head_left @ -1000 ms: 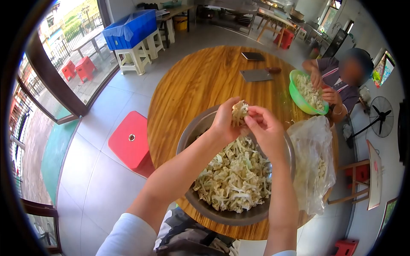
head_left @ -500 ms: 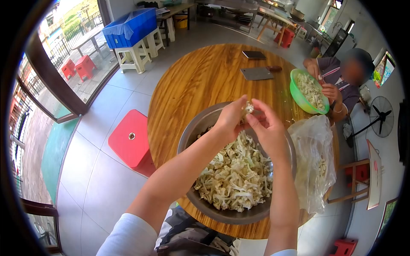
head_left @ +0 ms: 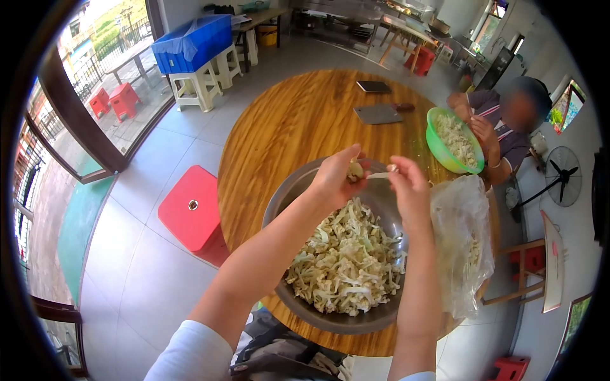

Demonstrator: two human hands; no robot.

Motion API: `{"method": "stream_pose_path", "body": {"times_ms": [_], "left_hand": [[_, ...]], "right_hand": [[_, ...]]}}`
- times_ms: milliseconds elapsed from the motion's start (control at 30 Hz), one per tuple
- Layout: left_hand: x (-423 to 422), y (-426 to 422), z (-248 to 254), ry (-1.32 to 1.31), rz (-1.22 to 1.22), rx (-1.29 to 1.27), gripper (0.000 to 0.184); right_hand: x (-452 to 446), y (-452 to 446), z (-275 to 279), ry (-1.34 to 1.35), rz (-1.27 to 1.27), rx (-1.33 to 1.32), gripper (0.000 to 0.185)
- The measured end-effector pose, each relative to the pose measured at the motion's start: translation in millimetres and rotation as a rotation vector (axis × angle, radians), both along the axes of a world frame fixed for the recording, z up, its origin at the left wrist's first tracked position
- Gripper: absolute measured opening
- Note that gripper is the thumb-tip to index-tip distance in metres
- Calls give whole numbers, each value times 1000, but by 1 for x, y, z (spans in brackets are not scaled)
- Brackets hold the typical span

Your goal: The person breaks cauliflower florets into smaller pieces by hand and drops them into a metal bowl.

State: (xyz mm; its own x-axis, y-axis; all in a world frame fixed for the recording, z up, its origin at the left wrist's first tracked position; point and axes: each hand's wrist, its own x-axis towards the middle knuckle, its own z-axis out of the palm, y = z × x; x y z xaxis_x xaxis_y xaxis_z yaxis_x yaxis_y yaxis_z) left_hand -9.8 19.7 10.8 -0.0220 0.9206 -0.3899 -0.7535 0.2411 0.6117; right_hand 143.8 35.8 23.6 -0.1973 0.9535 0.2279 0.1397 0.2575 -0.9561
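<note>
Left grip (head_left: 337, 174) holds cauliflower (head_left: 354, 171) above a wooden table (head_left: 279, 124), tiled floor (head_left: 149, 260) around.

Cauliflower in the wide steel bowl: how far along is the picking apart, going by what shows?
Looks done: the heap of small, pale cauliflower pieces in the wide steel bowl. In hand: the left hand holds a pale cauliflower chunk; the right hand grips a slender white piece. Left: probably that chunk, at least; whether the contents of the clear plastic bag need work, I cannot tell.
</note>
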Motion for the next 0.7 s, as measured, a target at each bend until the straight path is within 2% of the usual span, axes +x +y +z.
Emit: {"method": "stream_pose_path", "body": {"times_ms": [67, 167, 233, 300, 367, 433, 467, 500, 600, 667, 700], "left_hand": [[1, 5, -4, 163, 36, 15, 33], [-1, -4, 9, 215, 88, 38, 33], [-1, -3, 9, 143, 116, 0, 33], [-4, 5, 0, 20, 147, 17, 34], [-9, 15, -17, -14, 45, 121, 35], [-6, 8, -6, 32, -53, 139, 36], [-2, 5, -7, 204, -90, 200, 36], [1, 4, -7, 374, -121, 265, 36], [8, -2, -1, 647, -241, 313, 32], [16, -6, -3, 777, -245, 314, 30], [18, -11, 3, 729, -262, 281, 30]], "right_hand": [[-1, -4, 1, -77, 46, -19, 22], [1, -3, -3, -133, 68, -33, 23], [0, -5, 0, -96, 85, -69, 24], [0, -6, 2, -229, 92, 5, 25], [2, -11, 11, -374, 116, 51, 27], [3, -4, -3, -422, 152, 44, 26], [3, -1, -10, -451, 179, 39, 26], [1, -4, -9, -330, 173, 42, 27], [-1, 2, -23, -206, 143, 173, 27], [1, 4, -28, -319, 160, 252, 29], [2, 13, -42, -375, 175, 307, 29]]}}
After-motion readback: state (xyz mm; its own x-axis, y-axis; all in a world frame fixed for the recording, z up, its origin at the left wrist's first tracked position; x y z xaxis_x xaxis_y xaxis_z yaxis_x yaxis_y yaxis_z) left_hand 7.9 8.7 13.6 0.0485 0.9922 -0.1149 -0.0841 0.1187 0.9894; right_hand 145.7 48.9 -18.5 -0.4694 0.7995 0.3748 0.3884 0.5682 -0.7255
